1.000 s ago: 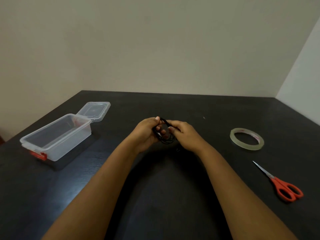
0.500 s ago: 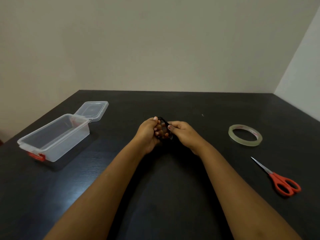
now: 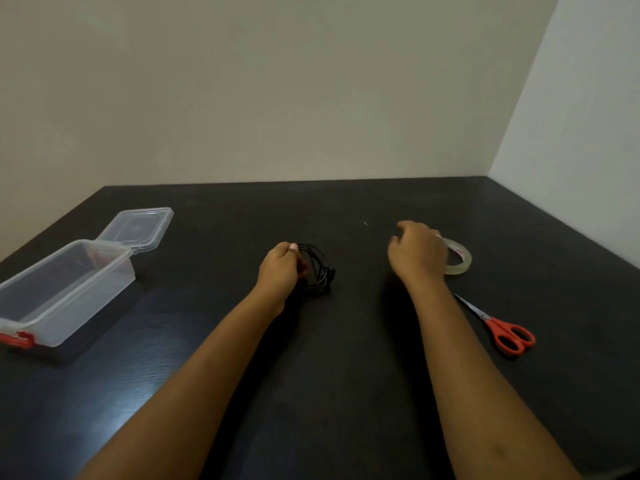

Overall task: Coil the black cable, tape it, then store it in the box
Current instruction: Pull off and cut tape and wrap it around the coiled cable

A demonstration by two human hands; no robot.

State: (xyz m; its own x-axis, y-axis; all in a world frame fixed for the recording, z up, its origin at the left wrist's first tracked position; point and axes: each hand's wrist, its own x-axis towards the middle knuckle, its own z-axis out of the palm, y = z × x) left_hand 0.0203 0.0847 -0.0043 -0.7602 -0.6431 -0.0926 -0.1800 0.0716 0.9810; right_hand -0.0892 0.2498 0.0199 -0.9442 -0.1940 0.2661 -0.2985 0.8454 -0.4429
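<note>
The black cable (image 3: 317, 270) is wound into a small coil at the middle of the dark table. My left hand (image 3: 280, 268) grips the coil's left side. My right hand (image 3: 417, 252) is off the cable and hovers over the left part of the clear tape roll (image 3: 460, 259), fingers loosely curled; whether it touches the roll is hidden. The clear plastic box (image 3: 65, 289) stands open at the left, its hinged lid (image 3: 138, 228) lying back behind it.
Orange-handled scissors (image 3: 502, 330) lie on the table (image 3: 346, 358) at the right, just in front of the tape roll. Walls close off the table's far and right sides. Red latches show on the box's near end.
My right hand has let go of the coil and moved right to the tape roll. The left hand keeps the coil alone, near the table surface.
</note>
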